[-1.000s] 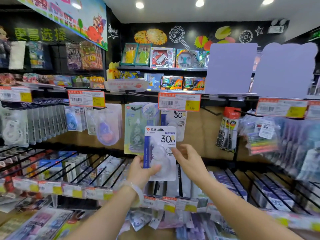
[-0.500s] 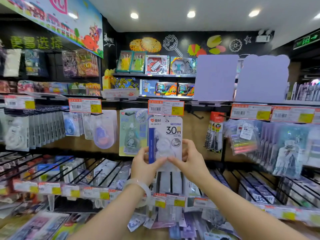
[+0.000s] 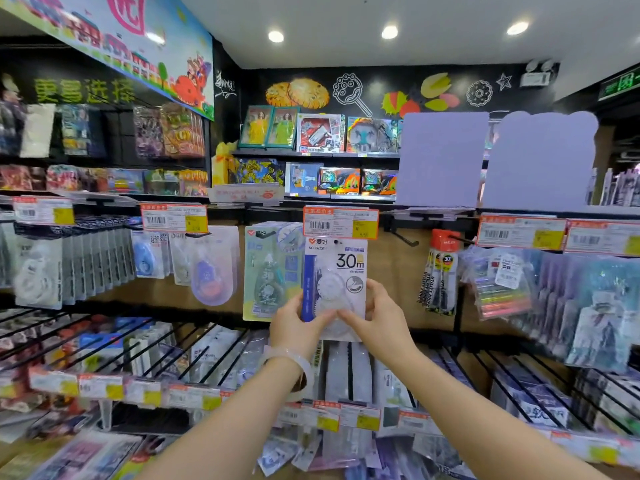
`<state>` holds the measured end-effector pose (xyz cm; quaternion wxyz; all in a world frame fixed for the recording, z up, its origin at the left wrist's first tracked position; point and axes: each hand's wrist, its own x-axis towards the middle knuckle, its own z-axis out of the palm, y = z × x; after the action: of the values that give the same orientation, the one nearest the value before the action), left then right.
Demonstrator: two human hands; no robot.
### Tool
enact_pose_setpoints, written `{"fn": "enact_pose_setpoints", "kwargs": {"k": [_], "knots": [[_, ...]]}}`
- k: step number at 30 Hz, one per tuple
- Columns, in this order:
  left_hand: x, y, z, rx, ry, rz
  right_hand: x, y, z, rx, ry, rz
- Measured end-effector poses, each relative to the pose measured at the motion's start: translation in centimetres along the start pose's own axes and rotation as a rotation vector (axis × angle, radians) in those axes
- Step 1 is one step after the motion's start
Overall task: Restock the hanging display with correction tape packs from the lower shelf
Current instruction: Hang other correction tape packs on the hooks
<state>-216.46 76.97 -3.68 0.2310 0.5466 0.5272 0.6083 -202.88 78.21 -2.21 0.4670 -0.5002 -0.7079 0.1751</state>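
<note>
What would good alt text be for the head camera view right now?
Both hands, left hand and right hand, hold a white correction tape pack marked 30m up beneath an orange price tag on a stationery store's hanging display. More packaged stationery hangs alongside, above a wire lower shelf of stock.

The correction tape pack (image 3: 334, 289) sits upright at the centre of the frame: a white card with a blue stripe down its left edge, "30m" printed upper right, and a clear blister over the round dispenser. Its top edge meets the orange price tag (image 3: 341, 222) above.
</note>
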Motion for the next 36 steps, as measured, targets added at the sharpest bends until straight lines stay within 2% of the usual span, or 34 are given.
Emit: {"fn": "enact_pose_setpoints", "kwargs": {"k": [13,20,25,28,36], "knots": [[5.8,-2.9,3.4,0.113,0.026,0.025,6.1,3.0,2.7,-0.127,0.047,0.064],[6.3,-2.7,3.6,0.151,0.006,0.002,6.5,2.6,2.6,-0.155,0.038,0.086],[4.9,-1.8,3.1,0.219,0.032,-0.072,4.3,2.2,1.1,-0.248,-0.006,0.124],[2.8,-1.9,2.8,0.309,0.073,-0.041,2.0,2.3,0.3,-0.310,-0.025,0.078],[-4.8,-1.6,2.9,0.575,-0.107,0.140,-5.2,3.0,-1.8,-0.511,-0.134,-0.109]]}}
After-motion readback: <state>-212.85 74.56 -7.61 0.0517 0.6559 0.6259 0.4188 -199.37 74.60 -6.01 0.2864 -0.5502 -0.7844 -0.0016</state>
